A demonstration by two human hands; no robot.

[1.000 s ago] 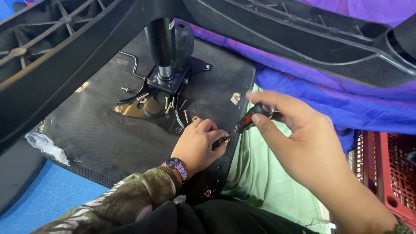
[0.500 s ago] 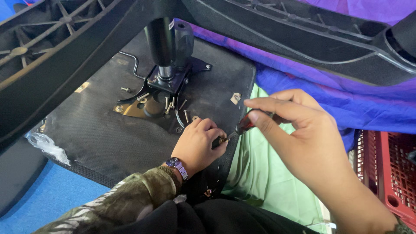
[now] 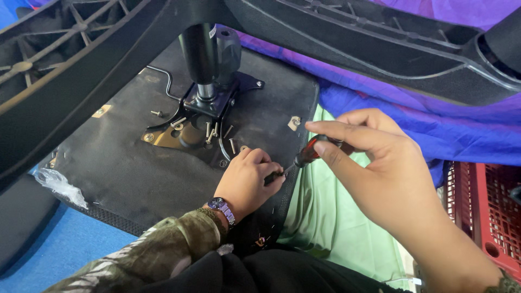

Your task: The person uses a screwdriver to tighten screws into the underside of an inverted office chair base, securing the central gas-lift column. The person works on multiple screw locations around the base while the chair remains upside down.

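R hand [image 3: 380, 163] grips screwdriver [image 3: 304, 158] — L hand [image 3: 247, 182] grip clenched at its tip.

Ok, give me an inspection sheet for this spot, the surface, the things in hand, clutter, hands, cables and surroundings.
Surface: black underside of a chair seat, fabric stapled along its edge, lying flat.
Job's things: screwdriver with a red and black handle, tip at the seat's near edge; metal mounting plate with the gas column standing in it.
Clutter: loose screws on and beside the plate; a scrap of clear plastic at the seat's left edge.
Hands: left hand resting on the seat at the screwdriver tip; right hand gripping the handle.
Cables: nothing seen.
Surroundings: black chair base overhead, purple cloth, green cloth, red crate, blue floor.
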